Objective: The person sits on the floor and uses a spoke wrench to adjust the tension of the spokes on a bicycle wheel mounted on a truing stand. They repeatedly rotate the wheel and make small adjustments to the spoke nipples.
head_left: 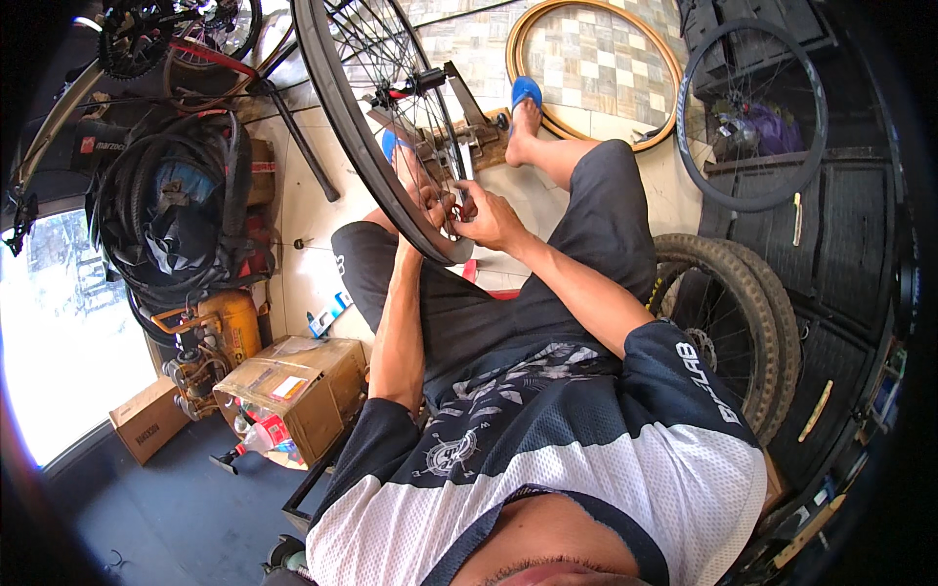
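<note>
A black-rimmed bicycle wheel stands upright between my knees, its hub held in a metal truing stand on a wooden base. My left hand reaches in at the near end of the wheel, its fingers curled round the spokes beside the rim; the rim hides part of it. From the other side my right hand is closed close to the rim, its fingertips pinching a small red tool, possibly a spoke wrench. Both hands nearly touch each other at the spokes.
Tan tyres lie on the tiled floor ahead. A loose wheel leans on black cabinets at right, above knobby-tyred wheels. At left are hanging black tubes, a yellow compressor and a cardboard box.
</note>
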`<state>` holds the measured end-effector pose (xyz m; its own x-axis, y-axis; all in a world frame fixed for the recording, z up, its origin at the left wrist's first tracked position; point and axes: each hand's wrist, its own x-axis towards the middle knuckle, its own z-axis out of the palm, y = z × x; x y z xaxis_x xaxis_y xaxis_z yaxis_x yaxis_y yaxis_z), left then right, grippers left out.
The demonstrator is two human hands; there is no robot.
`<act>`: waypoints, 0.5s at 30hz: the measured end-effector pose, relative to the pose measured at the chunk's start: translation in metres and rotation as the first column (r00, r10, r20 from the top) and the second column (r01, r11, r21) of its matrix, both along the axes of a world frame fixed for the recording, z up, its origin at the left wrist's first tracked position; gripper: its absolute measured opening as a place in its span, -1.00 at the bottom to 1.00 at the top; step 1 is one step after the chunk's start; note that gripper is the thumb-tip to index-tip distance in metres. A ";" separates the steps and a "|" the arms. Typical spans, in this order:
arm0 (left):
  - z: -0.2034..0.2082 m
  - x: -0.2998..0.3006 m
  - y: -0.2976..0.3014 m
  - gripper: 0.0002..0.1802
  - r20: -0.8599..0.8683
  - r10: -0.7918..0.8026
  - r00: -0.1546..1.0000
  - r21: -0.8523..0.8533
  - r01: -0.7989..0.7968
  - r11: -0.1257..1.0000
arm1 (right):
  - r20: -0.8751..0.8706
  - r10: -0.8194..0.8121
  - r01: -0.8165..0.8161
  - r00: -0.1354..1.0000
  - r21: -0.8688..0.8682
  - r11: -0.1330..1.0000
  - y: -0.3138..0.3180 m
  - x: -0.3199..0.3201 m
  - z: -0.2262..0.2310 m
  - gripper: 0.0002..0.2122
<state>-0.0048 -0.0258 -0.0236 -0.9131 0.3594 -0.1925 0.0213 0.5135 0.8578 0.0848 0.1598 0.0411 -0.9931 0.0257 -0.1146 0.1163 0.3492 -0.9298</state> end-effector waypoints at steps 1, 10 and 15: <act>0.007 0.001 0.011 -0.71 0.036 -0.005 0.999 -0.004 0.005 1.000 | -0.010 -0.051 0.051 0.999 0.053 0.997 0.002 0.001 -0.006 -0.40; 0.012 -0.001 0.005 -0.65 0.089 -0.162 0.983 0.011 0.162 0.987 | 0.115 0.009 0.028 0.993 -0.313 0.949 0.009 -0.005 -0.028 -0.45; 0.000 -0.006 0.000 -0.62 0.131 -0.175 0.976 0.023 0.173 0.985 | 0.044 -0.026 0.032 0.999 -0.155 0.987 0.001 -0.004 -0.034 -0.38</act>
